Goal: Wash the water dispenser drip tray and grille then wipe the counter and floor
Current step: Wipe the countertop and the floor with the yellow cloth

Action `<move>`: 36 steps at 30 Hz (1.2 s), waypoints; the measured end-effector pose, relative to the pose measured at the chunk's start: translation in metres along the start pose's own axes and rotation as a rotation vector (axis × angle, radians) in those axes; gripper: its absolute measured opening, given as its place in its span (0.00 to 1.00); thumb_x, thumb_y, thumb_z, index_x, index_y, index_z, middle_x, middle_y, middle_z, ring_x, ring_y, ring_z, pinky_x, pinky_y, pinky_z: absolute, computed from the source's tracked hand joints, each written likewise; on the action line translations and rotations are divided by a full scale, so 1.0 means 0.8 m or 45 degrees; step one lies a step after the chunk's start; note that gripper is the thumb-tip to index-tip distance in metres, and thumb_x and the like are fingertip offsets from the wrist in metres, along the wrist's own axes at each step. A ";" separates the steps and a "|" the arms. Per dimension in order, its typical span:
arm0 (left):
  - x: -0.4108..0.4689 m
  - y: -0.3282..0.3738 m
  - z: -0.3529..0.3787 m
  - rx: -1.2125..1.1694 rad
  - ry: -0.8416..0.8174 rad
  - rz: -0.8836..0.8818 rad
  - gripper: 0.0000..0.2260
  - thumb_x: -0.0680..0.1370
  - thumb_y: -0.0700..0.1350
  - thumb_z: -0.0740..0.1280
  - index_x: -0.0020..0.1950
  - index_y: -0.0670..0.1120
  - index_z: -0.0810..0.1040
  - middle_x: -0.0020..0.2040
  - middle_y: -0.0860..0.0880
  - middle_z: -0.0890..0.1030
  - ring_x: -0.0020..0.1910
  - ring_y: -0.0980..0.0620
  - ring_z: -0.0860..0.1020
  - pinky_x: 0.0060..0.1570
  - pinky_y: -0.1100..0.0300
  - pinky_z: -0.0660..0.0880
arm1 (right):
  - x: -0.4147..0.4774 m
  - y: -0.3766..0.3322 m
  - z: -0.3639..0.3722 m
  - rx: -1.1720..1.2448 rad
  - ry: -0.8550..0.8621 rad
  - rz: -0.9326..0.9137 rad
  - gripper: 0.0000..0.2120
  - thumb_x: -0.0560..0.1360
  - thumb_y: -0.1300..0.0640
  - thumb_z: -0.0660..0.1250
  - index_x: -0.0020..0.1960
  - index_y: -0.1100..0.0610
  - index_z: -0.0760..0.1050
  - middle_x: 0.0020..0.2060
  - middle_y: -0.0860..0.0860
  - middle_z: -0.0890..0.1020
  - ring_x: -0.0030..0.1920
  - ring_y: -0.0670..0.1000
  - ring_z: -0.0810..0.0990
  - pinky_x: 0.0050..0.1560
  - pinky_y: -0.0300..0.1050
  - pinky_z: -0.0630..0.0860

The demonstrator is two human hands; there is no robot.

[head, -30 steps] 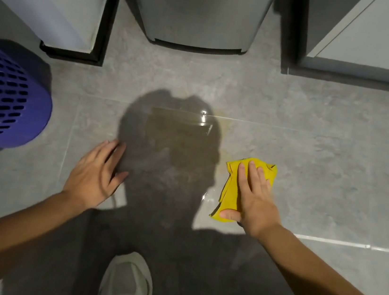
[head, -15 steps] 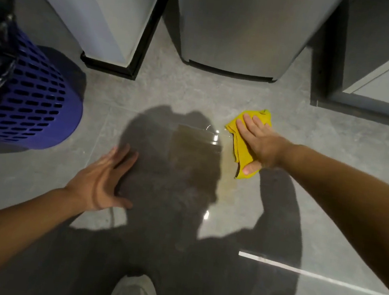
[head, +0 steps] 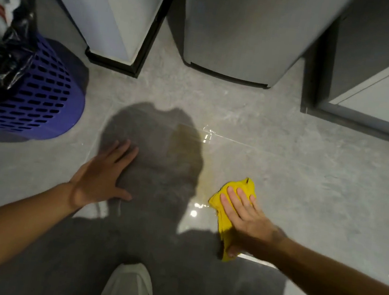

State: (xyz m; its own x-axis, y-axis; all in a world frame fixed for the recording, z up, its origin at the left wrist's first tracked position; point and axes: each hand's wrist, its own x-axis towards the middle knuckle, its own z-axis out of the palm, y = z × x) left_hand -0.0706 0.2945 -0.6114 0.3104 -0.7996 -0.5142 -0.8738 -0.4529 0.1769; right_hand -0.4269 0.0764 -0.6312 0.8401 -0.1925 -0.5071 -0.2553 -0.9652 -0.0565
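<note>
A crumpled yellow cloth [head: 223, 209] lies on the grey tiled floor [head: 308, 177], and my right hand [head: 244, 218] presses flat on it with straight fingers, thumb at its near end. A yellowish wet streak [head: 207, 164] runs on the floor from the tile joint down toward the cloth. My left hand [head: 101, 179] rests flat on the floor to the left, fingers spread, holding nothing. The base of the grey water dispenser [head: 233, 53] stands just beyond the wet patch.
A purple perforated bin [head: 36, 101] with a black liner stands at the left. A white cabinet [head: 107, 12] with a black plinth is behind it, and a grey cabinet [head: 382, 85] at the right. My white shoe [head: 127, 289] is at the bottom centre.
My right hand has dragged the yellow cloth back from near the dispenser base toward me, along the wet streak. My left hand has stayed planted on the floor.
</note>
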 end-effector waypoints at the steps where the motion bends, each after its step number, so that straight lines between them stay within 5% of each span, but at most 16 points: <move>1: -0.001 0.000 0.001 0.009 0.018 -0.012 0.62 0.62 0.70 0.78 0.85 0.48 0.49 0.86 0.42 0.50 0.84 0.38 0.50 0.80 0.44 0.56 | -0.009 -0.026 0.012 0.118 -0.002 0.121 0.71 0.47 0.26 0.79 0.80 0.62 0.65 0.78 0.62 0.61 0.78 0.68 0.61 0.70 0.67 0.67; 4: -0.002 -0.002 0.003 0.028 0.040 -0.141 0.65 0.58 0.75 0.76 0.86 0.49 0.50 0.86 0.42 0.52 0.83 0.36 0.51 0.79 0.43 0.58 | 0.002 -0.100 0.025 0.392 -0.030 0.479 0.66 0.51 0.22 0.72 0.74 0.67 0.72 0.75 0.67 0.66 0.69 0.73 0.75 0.61 0.72 0.76; 6: -0.003 -0.005 0.005 0.000 0.034 -0.229 0.67 0.56 0.78 0.74 0.86 0.52 0.47 0.86 0.41 0.49 0.83 0.35 0.49 0.79 0.41 0.57 | 0.030 -0.136 0.010 0.615 -0.047 0.692 0.64 0.58 0.18 0.54 0.73 0.69 0.72 0.72 0.70 0.71 0.68 0.74 0.75 0.60 0.71 0.75; 8: -0.002 -0.009 0.009 -0.021 0.040 -0.232 0.67 0.56 0.78 0.74 0.86 0.53 0.47 0.86 0.41 0.48 0.83 0.34 0.48 0.79 0.40 0.58 | 0.065 -0.154 -0.013 0.875 0.016 0.916 0.67 0.57 0.18 0.48 0.77 0.68 0.66 0.75 0.71 0.67 0.72 0.75 0.70 0.66 0.73 0.70; 12: -0.001 -0.013 0.013 -0.021 0.051 -0.200 0.67 0.57 0.77 0.75 0.86 0.50 0.50 0.85 0.39 0.49 0.82 0.30 0.49 0.76 0.35 0.62 | 0.141 -0.140 -0.043 1.096 -0.007 1.223 0.70 0.63 0.20 0.64 0.80 0.58 0.28 0.82 0.62 0.35 0.81 0.66 0.35 0.77 0.68 0.39; 16: 0.002 -0.016 0.014 -0.002 0.029 -0.187 0.66 0.58 0.79 0.72 0.86 0.52 0.46 0.86 0.40 0.45 0.83 0.31 0.47 0.76 0.34 0.60 | 0.196 -0.087 -0.069 1.102 0.049 1.245 0.70 0.65 0.21 0.66 0.80 0.57 0.25 0.80 0.59 0.29 0.80 0.63 0.29 0.76 0.66 0.33; 20: 0.003 -0.023 0.018 -0.002 0.046 -0.185 0.66 0.56 0.79 0.71 0.86 0.54 0.46 0.86 0.42 0.46 0.83 0.32 0.46 0.77 0.34 0.56 | 0.238 -0.013 -0.104 0.893 0.034 1.005 0.70 0.63 0.20 0.67 0.81 0.55 0.27 0.81 0.59 0.31 0.81 0.63 0.31 0.77 0.65 0.34; 26: 0.007 -0.027 0.029 -0.011 0.127 -0.141 0.66 0.55 0.75 0.75 0.85 0.52 0.52 0.85 0.39 0.51 0.82 0.30 0.50 0.78 0.38 0.54 | 0.284 0.085 -0.168 0.284 -0.208 0.346 0.70 0.64 0.27 0.74 0.81 0.54 0.27 0.81 0.59 0.30 0.81 0.63 0.32 0.79 0.65 0.39; 32: 0.004 -0.030 0.032 -0.059 0.139 -0.136 0.66 0.53 0.76 0.73 0.85 0.55 0.51 0.86 0.41 0.50 0.82 0.30 0.51 0.76 0.37 0.61 | 0.317 0.068 -0.206 -0.423 -0.331 -0.369 0.73 0.62 0.30 0.79 0.81 0.54 0.28 0.81 0.59 0.32 0.82 0.63 0.37 0.81 0.61 0.47; 36: 0.004 -0.028 0.027 -0.051 0.104 -0.151 0.67 0.53 0.79 0.70 0.85 0.57 0.45 0.86 0.44 0.47 0.83 0.33 0.48 0.75 0.35 0.63 | 0.283 0.049 -0.197 -0.688 -0.417 -0.645 0.74 0.60 0.29 0.78 0.81 0.57 0.28 0.81 0.61 0.33 0.82 0.65 0.37 0.81 0.63 0.46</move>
State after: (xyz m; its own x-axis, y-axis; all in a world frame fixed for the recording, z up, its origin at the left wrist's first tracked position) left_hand -0.0581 0.3103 -0.6348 0.4413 -0.7682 -0.4639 -0.8140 -0.5602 0.1533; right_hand -0.1711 -0.0325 -0.6132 0.5876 0.2720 -0.7620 0.4559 -0.8894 0.0340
